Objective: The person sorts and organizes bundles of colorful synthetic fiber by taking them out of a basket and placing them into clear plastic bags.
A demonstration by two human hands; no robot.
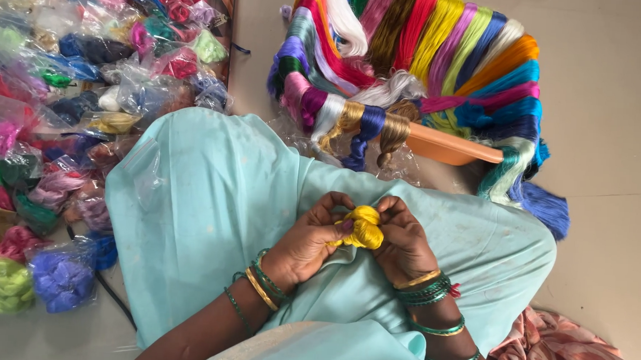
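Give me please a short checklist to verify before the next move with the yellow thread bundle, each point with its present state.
1. Both hands on the yellow thread bundle: ok; left hand and right hand pinch it.
2. Bundle over the lap, on the pale green cloth: ok.
3. Loose end tucked in: cannot tell.
4. Orange tray of coloured skeins close in front: ok.
5. Bagged bundles beside the left knee: ok.

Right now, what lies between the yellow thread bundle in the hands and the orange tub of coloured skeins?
In the head view, only the pale blue cloth over the lap and some clear plastic wrap lie between the yellow thread bundle and the orange tub.
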